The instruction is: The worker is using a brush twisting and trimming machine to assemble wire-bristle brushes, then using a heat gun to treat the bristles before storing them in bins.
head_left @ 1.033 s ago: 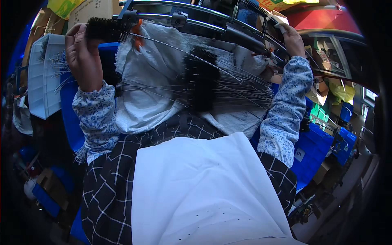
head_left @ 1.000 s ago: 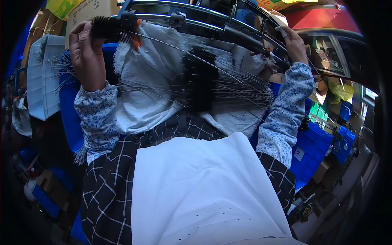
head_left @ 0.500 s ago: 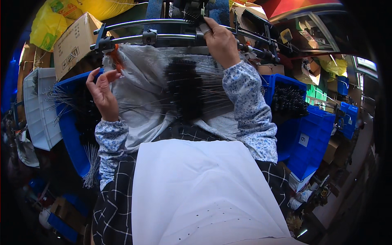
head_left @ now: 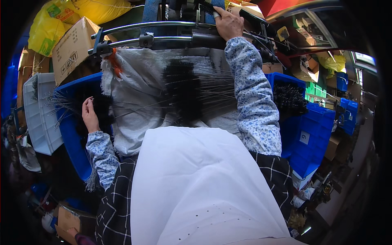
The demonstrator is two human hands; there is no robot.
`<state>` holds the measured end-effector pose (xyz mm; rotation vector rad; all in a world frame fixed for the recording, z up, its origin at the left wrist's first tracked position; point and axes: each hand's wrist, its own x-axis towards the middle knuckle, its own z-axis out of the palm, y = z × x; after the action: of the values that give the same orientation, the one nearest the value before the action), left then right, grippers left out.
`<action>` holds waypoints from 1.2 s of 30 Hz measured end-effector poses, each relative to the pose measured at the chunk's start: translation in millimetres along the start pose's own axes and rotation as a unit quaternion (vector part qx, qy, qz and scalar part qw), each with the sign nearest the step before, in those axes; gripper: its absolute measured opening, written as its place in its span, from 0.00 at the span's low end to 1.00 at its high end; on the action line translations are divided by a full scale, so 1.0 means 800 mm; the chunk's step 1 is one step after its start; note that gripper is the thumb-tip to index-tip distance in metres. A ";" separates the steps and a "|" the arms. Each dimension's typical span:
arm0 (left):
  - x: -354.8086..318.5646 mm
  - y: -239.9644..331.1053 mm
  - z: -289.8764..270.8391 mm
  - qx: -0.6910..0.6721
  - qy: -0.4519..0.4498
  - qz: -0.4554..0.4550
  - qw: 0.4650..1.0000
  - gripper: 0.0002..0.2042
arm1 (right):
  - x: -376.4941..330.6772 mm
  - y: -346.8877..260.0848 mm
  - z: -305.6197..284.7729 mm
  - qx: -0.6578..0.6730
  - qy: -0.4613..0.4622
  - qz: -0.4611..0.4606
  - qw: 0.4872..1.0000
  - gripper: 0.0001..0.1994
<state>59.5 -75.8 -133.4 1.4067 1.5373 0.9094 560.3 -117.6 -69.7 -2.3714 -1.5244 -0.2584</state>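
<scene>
At the top of the head view, my right hand point(head_left: 230, 24) is closed around the end of a black bristle brush point(head_left: 207, 7) beside the metal-rod machine point(head_left: 171, 39). A light band wraps one finger. My left hand point(head_left: 90, 116) is over the blue bin point(head_left: 73, 141) on the left, fingers drawn together near the dark bristles of the wire brushes point(head_left: 100, 104). Whatever they pinch, if anything, is too small to make out. A pile of black twisted-wire brushes point(head_left: 181, 92) lies on the whitish cloth point(head_left: 139, 106) between my arms, thin wire stems sticking out sideways.
More black brushes point(head_left: 288, 98) fill a blue bin at the right, beside another blue crate point(head_left: 310, 139). A white crate point(head_left: 43, 118) and a cardboard box point(head_left: 73, 53) stand at the left. An orange strip point(head_left: 115, 63) hangs by the cloth's left edge.
My left hand has dropped from beside the orange strip to the left blue bin, and its fingers have come together. My right hand has moved up and right along the machine with the brush.
</scene>
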 end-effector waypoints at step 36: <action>-0.017 0.194 -0.124 0.367 0.273 0.440 0.773 0.20 | -0.005 -0.067 0.004 0.050 0.011 0.094 0.994 0.18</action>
<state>27.9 -70.0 48.1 2.7632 1.7289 1.4334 509.8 -98.7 -65.4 -2.4030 -1.2634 -0.1609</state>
